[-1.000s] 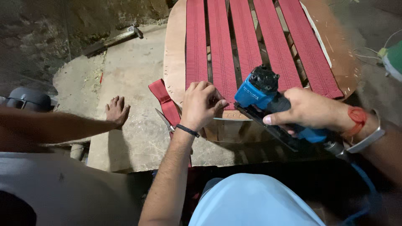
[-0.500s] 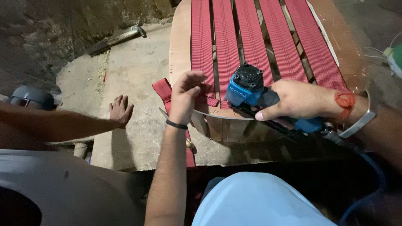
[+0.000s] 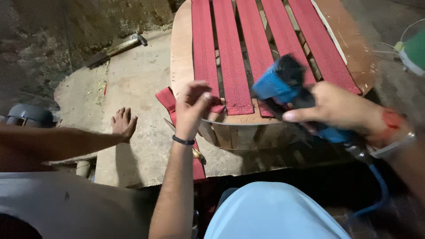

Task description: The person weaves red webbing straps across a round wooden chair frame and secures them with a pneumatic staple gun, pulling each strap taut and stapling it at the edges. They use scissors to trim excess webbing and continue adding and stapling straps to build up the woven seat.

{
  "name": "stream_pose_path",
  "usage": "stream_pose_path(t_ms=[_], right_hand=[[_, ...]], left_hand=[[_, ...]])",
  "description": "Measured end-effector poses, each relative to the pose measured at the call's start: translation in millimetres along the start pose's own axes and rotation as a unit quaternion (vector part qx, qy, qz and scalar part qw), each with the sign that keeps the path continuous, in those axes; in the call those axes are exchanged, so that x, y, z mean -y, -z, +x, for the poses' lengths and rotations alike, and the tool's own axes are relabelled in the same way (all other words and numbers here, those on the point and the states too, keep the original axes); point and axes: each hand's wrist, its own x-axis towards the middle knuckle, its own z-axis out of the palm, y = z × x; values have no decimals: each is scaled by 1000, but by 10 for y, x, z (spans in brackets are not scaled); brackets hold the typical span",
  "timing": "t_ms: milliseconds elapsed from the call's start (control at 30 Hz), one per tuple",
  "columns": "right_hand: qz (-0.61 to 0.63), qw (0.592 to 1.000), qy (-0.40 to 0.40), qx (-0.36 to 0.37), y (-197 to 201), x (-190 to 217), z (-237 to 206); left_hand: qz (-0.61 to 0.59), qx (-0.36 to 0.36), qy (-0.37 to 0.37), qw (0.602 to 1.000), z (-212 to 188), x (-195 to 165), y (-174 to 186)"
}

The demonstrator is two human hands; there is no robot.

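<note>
**Clerk:** Item one, the wooden frame?

**Recorder:** It occupied the upper centre of the picture, its curved front edge facing the bottom of the frame. Red webbing straps ran across it, their long axes going from the front edge up and away toward the top of the picture.

**Clerk:** Left hand?

**Recorder:** The left hand sat at centre, fingers bent and pinched on the end of the leftmost strap where it met the front edge. A loose red strap tail hung off to the left of it, over the concrete slab.

**Clerk:** Right hand?

**Recorder:** The right hand lay at centre right, wrapped tight round the grip of a blue pneumatic stapler. The tool was blurred; its nose pointed toward the upper left, at the strap ends.

**Clerk:** The governing relation?

**Recorder:** The pinched strap end lay to the left of the stapler, and slightly lower in the frame, with two folded strap ends between them along the front edge. The left hand was on it; the right hand was well apart from it.

**Clerk:** Other entries?

**Recorder:** Another person's hand lay flat on the slab at centre left. A hammer lay at upper left.
</note>
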Motion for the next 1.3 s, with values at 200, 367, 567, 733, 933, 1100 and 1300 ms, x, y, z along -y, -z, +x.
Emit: stream_pose_path(t_ms=[200, 367, 567, 733, 933, 1100, 1300], right_hand=[[150, 986, 23, -68, 166, -742, -314], [96, 991, -37, -87, 147, -882, -417], [146, 987, -38, -54, 152, -802, -407], [132, 990, -33, -19, 237, -672, -356], [58, 997, -58, 13, 266, -444, -339], [-60, 993, -98, 41, 353, -231, -252], [-6, 996, -56, 65, 289, -153, -184]], left_hand=[[530, 159, -196, 810, -140, -179, -914], [587, 148, -168, 778, -19, -99, -1172], [609, 74, -124, 780, 35, 61, -1160], [592, 63, -122, 794, 55, 27, -1162], [601, 63, -122, 787, 33, -26, -1203], [594, 70, -99, 796, 36, -62, -1207], [529, 64, -68, 844, 94, 17, -1097]])
